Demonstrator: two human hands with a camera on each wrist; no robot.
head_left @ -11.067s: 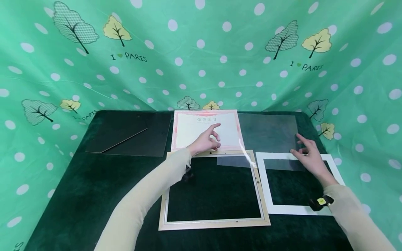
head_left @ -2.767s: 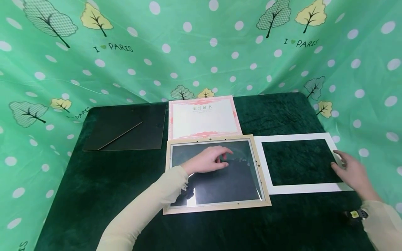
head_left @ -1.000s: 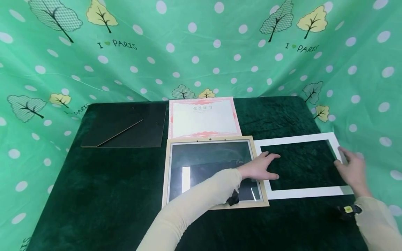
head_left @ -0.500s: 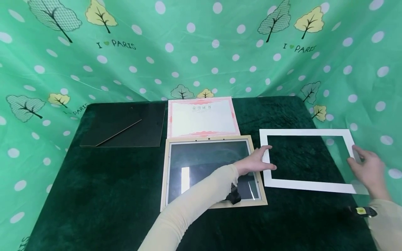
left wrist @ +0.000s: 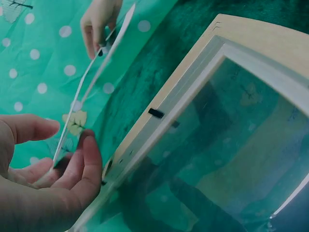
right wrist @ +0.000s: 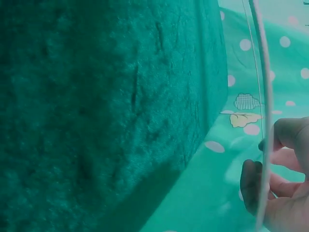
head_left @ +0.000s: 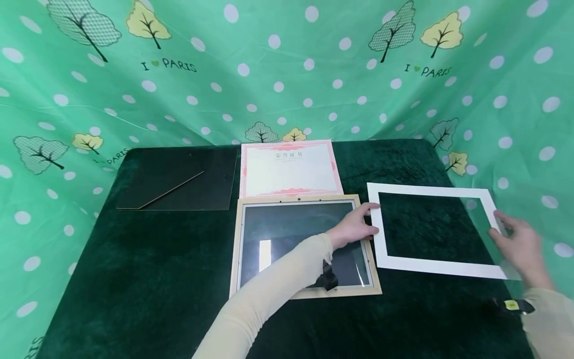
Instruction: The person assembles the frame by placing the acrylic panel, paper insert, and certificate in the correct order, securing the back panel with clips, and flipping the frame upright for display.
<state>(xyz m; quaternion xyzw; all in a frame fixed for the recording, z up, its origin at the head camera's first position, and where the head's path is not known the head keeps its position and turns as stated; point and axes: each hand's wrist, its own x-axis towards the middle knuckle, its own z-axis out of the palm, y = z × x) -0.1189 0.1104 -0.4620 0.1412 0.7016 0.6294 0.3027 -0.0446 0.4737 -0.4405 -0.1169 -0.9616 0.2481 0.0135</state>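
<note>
A white picture mat (head_left: 430,190) with a wide rectangular opening is raised off the table at the right and slightly tilted. My left hand (head_left: 352,229) grips its left border, thumb on one side and fingers on the other, as the left wrist view shows. My right hand (head_left: 520,244) pinches the opposite border; in the right wrist view the mat (right wrist: 266,77) runs edge-on between thumb and fingers. Below my left forearm lies a light wooden picture frame (head_left: 236,249) with a clear pane (head_left: 291,219) inside it, reflecting light. The forearm hides part of both.
Behind the frame lies a pink-bordered certificate (head_left: 291,174). A black backing board (head_left: 179,187) with a slanting strut lies at the back left. Dark green cloth (head_left: 148,279) covers the table, and a polka-dot green curtain (head_left: 251,89) surrounds its back and sides.
Earlier the clear pane went from the back right into the frame. Within the last second the mat rose and shifted right, away from the frame, and my left hand took hold of its left border.
</note>
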